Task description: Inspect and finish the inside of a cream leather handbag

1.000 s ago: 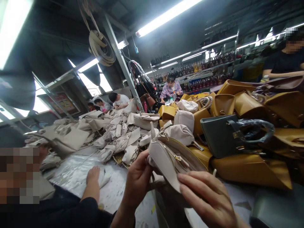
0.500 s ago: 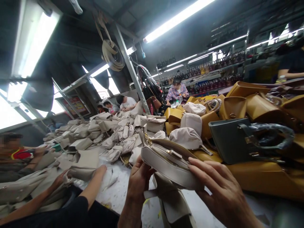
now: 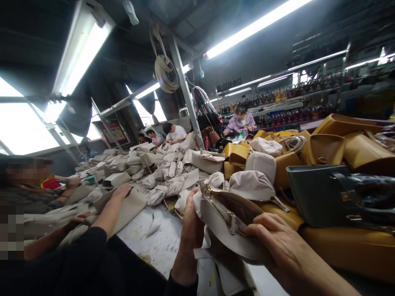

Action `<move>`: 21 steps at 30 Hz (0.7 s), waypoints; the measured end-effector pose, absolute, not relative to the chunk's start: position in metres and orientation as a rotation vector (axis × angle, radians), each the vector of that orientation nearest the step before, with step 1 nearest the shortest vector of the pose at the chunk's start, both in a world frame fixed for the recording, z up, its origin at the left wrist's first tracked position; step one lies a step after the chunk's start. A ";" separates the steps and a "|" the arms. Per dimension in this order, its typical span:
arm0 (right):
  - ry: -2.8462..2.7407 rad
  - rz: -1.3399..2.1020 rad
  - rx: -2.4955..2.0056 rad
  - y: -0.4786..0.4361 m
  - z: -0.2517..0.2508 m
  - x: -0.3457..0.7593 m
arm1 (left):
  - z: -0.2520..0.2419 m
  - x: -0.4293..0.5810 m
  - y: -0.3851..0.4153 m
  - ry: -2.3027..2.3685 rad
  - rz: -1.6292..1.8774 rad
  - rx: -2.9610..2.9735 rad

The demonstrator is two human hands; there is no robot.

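Beige bag [image 3: 228, 224] hides right hand [image 3: 277, 246] fingertips; co-workers' faces blurred.

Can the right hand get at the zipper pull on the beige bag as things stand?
Probably yes. The right hand already grips the beige bag beside the zipper pull, which lies uncovered just off its fingertips. The left hand holds the other end, clear of it.

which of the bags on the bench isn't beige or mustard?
The dark grey-green bag at right, lying on the mustard bags, its dark handle wrapped in plastic. All others in the piles are beige or mustard.
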State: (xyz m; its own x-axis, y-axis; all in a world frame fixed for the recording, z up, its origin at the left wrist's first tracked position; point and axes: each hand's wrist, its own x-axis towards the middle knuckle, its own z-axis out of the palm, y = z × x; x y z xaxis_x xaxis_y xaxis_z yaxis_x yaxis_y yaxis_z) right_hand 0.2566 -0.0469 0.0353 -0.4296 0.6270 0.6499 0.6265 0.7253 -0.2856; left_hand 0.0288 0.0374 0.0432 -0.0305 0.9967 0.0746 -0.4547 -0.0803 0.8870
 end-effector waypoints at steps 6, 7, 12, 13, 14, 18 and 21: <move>-2.125 -0.010 -0.879 -0.043 0.030 0.260 | 0.025 0.018 0.054 0.837 1.552 0.837; -2.103 0.008 -0.919 -0.042 0.026 0.264 | 0.022 0.015 0.057 0.858 1.558 0.812; -1.830 -0.009 -1.074 -0.027 0.005 0.277 | 0.007 0.005 0.060 0.914 1.447 0.825; -1.761 -0.022 -1.098 -0.025 0.003 0.278 | 0.004 0.004 0.057 0.906 1.435 0.839; -1.694 -0.032 -1.126 -0.024 0.000 0.278 | 0.001 0.002 0.053 0.898 1.440 0.849; -1.500 0.014 -1.236 -0.026 -0.003 0.279 | -0.011 -0.011 0.022 0.997 1.600 0.955; -1.351 0.076 -1.285 -0.031 -0.005 0.279 | -0.023 -0.023 -0.016 1.287 1.693 1.163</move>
